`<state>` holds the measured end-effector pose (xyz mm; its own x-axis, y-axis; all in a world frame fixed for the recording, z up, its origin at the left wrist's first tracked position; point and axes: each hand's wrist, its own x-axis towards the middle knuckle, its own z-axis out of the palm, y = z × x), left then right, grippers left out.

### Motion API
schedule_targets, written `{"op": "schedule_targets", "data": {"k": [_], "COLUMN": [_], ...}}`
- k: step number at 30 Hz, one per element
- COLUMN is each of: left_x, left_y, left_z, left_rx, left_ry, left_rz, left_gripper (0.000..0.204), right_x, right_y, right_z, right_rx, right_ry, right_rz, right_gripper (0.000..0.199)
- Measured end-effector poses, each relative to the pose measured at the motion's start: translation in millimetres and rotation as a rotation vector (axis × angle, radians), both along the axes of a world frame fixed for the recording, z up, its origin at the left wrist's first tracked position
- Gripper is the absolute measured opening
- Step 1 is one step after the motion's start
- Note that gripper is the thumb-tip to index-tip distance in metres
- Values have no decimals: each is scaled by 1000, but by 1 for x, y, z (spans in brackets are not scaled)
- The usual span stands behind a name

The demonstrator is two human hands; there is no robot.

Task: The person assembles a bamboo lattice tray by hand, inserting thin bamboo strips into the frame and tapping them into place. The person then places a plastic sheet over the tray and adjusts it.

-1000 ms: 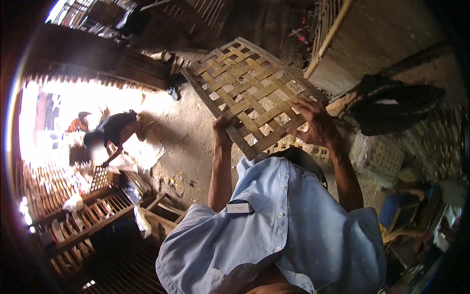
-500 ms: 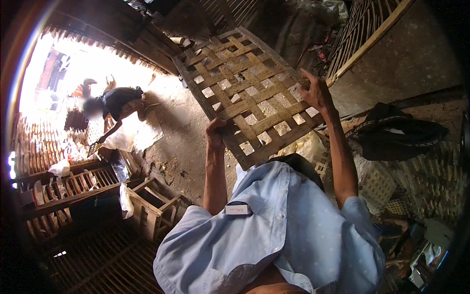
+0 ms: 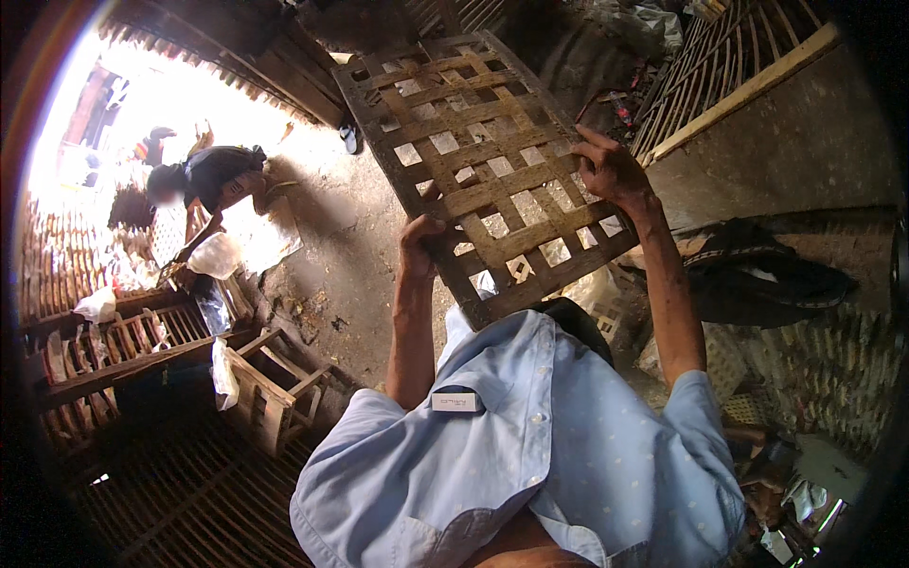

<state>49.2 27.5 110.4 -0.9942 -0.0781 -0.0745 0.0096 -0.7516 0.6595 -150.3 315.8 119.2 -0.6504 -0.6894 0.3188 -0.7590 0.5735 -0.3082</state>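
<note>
A rectangular woven bamboo rack with a wooden frame is held up before me, its flat strips crossing in an open lattice. It tilts, the far end pointing up and to the left. My left hand grips its left edge near the close corner, the thumb over the frame. On the opposite edge, higher up, my right hand holds the frame with its fingers partly bent and the index finger stretched along the rim. Part of the fingers of each hand are hidden behind the frame.
A wooden stool-like frame stands at the left beside slatted bamboo racks. Another person bends over near the bright opening. A dark bag or cloth lies at the right. Slatted bamboo panels lean at the far right.
The rack has risen slightly at its far end, and both hands keep their hold on it. The surroundings have shifted a little in view. The other person remains bent over.
</note>
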Motion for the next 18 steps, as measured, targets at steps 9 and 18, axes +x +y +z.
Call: {"op": "schedule_targets", "data": {"k": [9, 18], "left_x": [-4, 2], "left_y": [3, 0], "left_z": [-6, -8], "left_rx": [-47, -105], "left_ry": [38, -16], "left_rz": [-13, 21], "left_gripper": [76, 77], "right_x": [7, 7], "right_y": [14, 13], "right_z": [2, -5], "right_rx": [-20, -72], "right_ry": [6, -82], "right_rz": [2, -116], "right_gripper": [51, 46]}}
